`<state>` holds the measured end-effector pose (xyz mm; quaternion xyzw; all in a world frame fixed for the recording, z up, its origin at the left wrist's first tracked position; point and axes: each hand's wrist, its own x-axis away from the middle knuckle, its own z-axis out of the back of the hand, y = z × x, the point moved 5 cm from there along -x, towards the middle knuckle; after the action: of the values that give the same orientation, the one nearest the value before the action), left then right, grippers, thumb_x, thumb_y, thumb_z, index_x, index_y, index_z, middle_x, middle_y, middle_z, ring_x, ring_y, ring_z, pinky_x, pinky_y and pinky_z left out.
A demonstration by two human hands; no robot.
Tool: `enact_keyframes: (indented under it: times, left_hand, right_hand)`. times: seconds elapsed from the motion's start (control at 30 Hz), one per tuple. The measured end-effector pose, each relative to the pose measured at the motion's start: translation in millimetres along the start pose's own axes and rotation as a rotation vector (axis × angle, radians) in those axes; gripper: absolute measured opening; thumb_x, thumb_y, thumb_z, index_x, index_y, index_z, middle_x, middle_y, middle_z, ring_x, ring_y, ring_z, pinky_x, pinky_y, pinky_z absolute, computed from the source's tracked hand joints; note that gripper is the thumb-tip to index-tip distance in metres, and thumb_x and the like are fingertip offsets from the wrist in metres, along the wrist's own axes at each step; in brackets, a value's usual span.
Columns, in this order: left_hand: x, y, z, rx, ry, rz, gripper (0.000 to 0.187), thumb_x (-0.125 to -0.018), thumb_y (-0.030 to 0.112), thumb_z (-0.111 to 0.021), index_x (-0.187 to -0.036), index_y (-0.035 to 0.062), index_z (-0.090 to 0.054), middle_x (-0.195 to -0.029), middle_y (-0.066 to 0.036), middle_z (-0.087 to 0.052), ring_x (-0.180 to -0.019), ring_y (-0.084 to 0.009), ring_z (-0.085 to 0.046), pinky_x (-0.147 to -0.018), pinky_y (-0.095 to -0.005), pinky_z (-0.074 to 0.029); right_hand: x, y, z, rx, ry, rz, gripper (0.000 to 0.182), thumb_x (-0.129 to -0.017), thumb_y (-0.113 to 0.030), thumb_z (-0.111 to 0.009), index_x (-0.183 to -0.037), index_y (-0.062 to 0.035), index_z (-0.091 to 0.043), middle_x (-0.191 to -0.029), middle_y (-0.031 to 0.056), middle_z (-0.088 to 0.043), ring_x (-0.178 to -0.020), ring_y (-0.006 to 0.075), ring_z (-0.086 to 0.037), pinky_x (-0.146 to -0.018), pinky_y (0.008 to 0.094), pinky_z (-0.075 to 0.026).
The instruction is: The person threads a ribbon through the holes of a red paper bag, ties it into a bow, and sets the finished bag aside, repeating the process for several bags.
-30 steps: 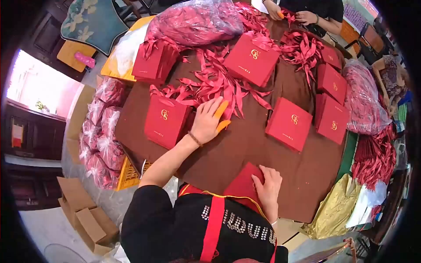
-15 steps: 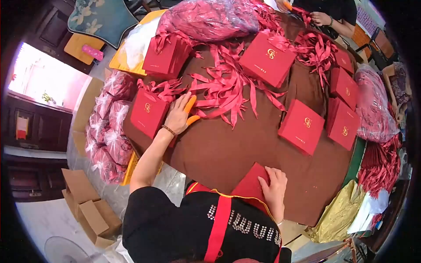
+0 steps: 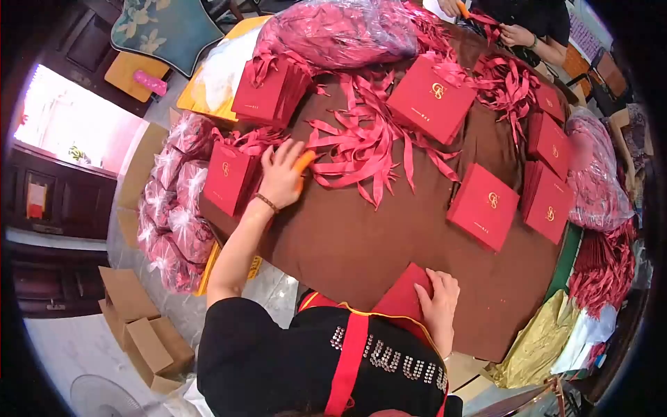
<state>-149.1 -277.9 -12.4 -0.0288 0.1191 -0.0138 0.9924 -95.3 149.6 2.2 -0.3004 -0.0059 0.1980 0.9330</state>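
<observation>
1. Near the left edge of the brown-covered table, the left hand is being laid palm-down with fingers spread apart, nothing being clamped; orange finger covers are being worn on at least one fingertip.
2. A red gift bag is being touched by that hand at its right side, at the table's left edge, and a loose pile of red ribbons is lying just beside the hand towards the table's middle.
3. At the near edge, a flat red bag is being pressed down by the right hand, fingers slightly apart and resting flat rather than gripping.
4. Handling judgement: the bags are appearing to be light, stiff card, liable to crease if squeezed; each is probably best being taken by an edge or fold. The ribbons are appearing soft, slippery and tangle-prone, best being pinched singly near an end.
5. More red bags are lying at the right side, and wrapped bundles are being stacked off the left edge.
6. Another person's hands are being occupied with ribbons at the far edge.
</observation>
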Motion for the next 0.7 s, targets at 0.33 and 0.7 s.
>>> enact_keyframes:
  times: [0.33, 0.7]
  left_hand:
    - [-57, 144, 13, 0.059, 0.063, -0.14, 0.034, -0.073, 0.012, -0.055, -0.107, 0.0112, -0.06, -0.117, -0.012, -0.05, -0.106, -0.029, -0.047, -0.086, -0.0458, -0.035]
    - [-123, 217, 16, 0.931, 0.083, -0.365, 0.037, -0.08, 0.014, -0.061, -0.115, 0.0045, -0.056, -0.122, -0.021, -0.052, -0.108, -0.0366, -0.053, -0.091, -0.0418, -0.045]
  right_hand:
    - [-9, -11, 3, -0.014, -0.032, 0.004, 0.036, -0.075, -0.015, -0.07, -0.109, -0.0056, -0.061, -0.101, 0.0087, -0.056, -0.096, 0.0267, -0.051, -0.083, 0.0365, -0.04]
    - [-1, -5, -1, -0.018, 0.001, 0.003, 0.038, -0.076, -0.017, -0.07, -0.111, -0.0063, -0.06, -0.102, 0.0091, -0.056, -0.094, 0.0282, -0.051, -0.082, 0.038, -0.039]
